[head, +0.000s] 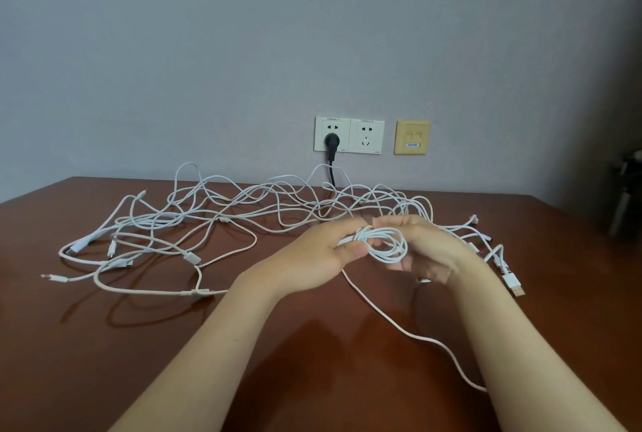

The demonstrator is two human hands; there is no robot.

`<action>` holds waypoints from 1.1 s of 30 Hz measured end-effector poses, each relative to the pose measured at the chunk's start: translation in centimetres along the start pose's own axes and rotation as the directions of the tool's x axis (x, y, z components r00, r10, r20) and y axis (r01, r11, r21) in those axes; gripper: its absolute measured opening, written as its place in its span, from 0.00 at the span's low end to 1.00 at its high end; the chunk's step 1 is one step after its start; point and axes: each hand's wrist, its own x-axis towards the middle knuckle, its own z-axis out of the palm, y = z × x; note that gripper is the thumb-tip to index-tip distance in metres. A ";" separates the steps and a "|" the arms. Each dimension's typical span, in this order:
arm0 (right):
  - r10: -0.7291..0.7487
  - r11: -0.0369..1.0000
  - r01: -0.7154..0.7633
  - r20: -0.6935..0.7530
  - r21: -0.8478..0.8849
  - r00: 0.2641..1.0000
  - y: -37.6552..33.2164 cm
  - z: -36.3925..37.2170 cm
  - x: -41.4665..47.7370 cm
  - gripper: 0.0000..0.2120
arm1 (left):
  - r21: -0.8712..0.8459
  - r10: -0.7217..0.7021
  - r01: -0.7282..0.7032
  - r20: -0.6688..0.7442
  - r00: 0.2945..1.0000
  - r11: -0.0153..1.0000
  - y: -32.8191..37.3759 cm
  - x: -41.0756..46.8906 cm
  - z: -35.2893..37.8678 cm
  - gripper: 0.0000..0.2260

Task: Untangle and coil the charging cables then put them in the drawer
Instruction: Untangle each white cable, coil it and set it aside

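A small coil of white cable [389, 244] is held above the brown table [104, 362], between both hands. My left hand [323, 251] pinches the coil's left side with thumb and fingers. My right hand [427, 247] curls around its right side. The cable's loose tail [410, 334] trails down over the table and passes under my right forearm. Behind the hands, a tangle of several white charging cables [215, 219] spreads across the tabletop. No drawer is in view.
Two white wall sockets [349, 134] sit above the table's far edge, with a black plug [332, 141] and its cord in the left one. A yellow network plate [412, 137] is beside them. A white USB plug [513, 284] lies at the right. A dark object [627, 195] stands at far right.
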 end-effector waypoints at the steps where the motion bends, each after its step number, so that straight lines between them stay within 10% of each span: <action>1: 0.000 1.000 0.001 -0.020 0.015 1.000 0.0 0.2 0.0 0.09 | -0.001 0.005 -0.005 -0.007 1.000 1.000 0.0 0.0 0.0 0.09; 16: -0.317 0.940 0.283 -0.181 -0.188 0.931 2.2 6.2 1.9 0.03 | 0.281 -0.058 0.259 -0.567 0.822 0.924 -1.4 0.4 -0.7 0.06; 21: -0.616 0.624 0.358 -0.157 -0.695 0.772 2.3 6.8 1.4 0.04 | 0.207 -0.100 0.272 -0.594 0.798 0.940 -1.6 0.6 -1.0 0.10; 33: -0.555 0.830 0.525 -0.177 -0.191 0.813 1.2 6.6 1.0 0.13 | 0.033 -0.202 0.251 -0.496 0.845 0.967 -0.8 0.9 -0.6 0.11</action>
